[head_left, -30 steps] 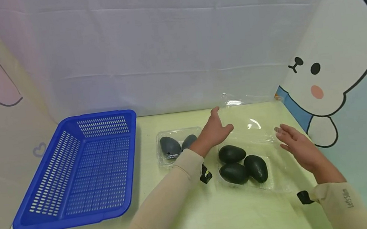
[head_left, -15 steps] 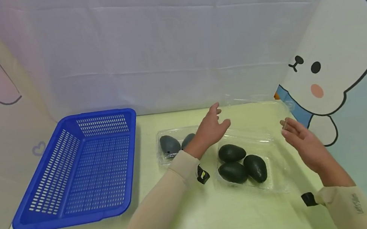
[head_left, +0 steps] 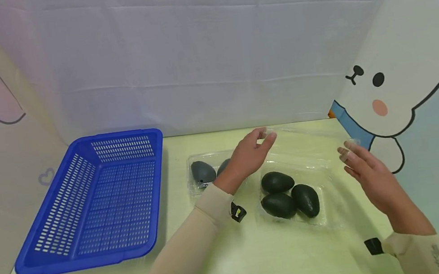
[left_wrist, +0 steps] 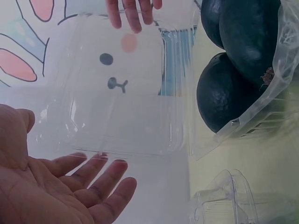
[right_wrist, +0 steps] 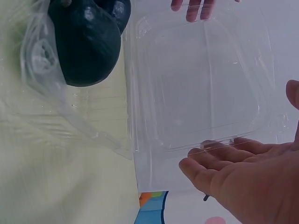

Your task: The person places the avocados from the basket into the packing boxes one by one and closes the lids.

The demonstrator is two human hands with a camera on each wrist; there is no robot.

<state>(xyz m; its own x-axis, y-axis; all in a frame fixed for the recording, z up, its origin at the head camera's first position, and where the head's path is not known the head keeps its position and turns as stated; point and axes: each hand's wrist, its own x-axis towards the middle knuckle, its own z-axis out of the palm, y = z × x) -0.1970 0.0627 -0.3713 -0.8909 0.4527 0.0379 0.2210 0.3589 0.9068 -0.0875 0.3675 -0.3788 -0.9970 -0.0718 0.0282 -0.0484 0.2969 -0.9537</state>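
Note:
A clear plastic clamshell box (head_left: 330,201) stands at the right of the table, holding three dark green avocados (head_left: 307,200). Its see-through lid (left_wrist: 131,112) is raised at the back, hinged to the base. My left hand (head_left: 248,156) is at the lid's left edge, with extended fingers (left_wrist: 110,186) touching the rim from outside. On the opposite side, my right hand (head_left: 374,178) has its outstretched fingers (right_wrist: 212,161) against the lid's right edge. Both thumbs stand away from the plastic.
A second clear clamshell (head_left: 192,187) with two greyish avocados (head_left: 203,172) lies left of the first, partly hidden by my left hand. The big blue plastic basket (head_left: 158,207) occupies the table's left side. A white cloth (head_left: 195,67) hangs behind the table (head_left: 282,256).
The raised lid's upper edge has come down from the cloth. My left hand has shifted slightly left, its fingers now at the lid's edge; the right hand has moved a little right.

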